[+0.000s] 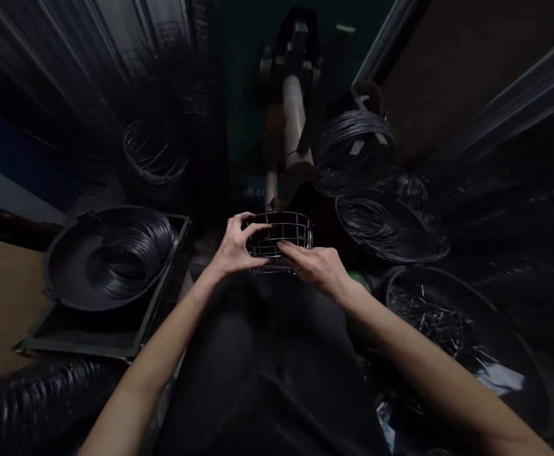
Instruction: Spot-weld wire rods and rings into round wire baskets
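Note:
A round wire basket (298, 232), a cage of thin metal wires, is held in front of my lap, just below the end of the machine's arm. My left hand (235, 247) grips its left side, thumb low and fingers curved over the rim and wires. At the front right, my right hand (321, 268) holds the basket with its fingers pressed against the wires; part of the thumb is hidden. Behind the basket, the machine's lower rod (270, 187) comes down close to the far rim. Whether the two touch cannot be made out.
A dark green machine with a pale cylinder (295, 114) stands ahead. To the left, a black basin (68, 272) holds wire rings. On the right are a dish of wire rings (365, 218), coils (353, 142) and a tub (505, 329) of short wire pieces.

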{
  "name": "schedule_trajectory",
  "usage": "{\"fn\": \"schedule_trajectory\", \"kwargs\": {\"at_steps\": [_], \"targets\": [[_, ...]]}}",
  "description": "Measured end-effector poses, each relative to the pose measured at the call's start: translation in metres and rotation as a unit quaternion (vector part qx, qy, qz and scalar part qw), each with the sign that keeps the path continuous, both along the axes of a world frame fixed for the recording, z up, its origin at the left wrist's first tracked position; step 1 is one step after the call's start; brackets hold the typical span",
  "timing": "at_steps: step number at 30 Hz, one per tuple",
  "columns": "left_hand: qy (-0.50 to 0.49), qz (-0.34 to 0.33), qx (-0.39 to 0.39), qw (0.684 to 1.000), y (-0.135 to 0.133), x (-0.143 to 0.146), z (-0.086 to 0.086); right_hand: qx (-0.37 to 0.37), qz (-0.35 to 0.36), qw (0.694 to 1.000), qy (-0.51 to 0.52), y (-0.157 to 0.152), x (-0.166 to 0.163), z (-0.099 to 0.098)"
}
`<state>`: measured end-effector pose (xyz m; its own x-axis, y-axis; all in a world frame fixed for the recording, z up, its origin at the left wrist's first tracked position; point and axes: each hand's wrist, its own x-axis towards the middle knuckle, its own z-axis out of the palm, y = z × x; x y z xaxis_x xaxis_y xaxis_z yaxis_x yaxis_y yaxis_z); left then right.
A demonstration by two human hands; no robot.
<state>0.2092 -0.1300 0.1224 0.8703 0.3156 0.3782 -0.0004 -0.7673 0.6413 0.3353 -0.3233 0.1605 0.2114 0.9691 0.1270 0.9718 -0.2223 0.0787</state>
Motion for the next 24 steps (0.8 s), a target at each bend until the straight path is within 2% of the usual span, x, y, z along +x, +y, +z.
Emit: {"fn": "schedule_trajectory", "kwargs": {"at_steps": [12,21,24], "targets": [[-0.021,0.009,-0.033,0.999,0.006,0.006,-0.003,0.004,0.023,0.999,-0.033,0.011,0.006,0.017],[-0.002,0.004,-0.058,0.998,0.02,0.02,0.008,0.027,0.009,0.999,-0.035,0.026,0.022,0.013],[-0.002,-0.002,-0.055,0.998,0.022,0.022,0.008,0.057,0.007,0.998,-0.038,0.023,0.021,0.009]]}}
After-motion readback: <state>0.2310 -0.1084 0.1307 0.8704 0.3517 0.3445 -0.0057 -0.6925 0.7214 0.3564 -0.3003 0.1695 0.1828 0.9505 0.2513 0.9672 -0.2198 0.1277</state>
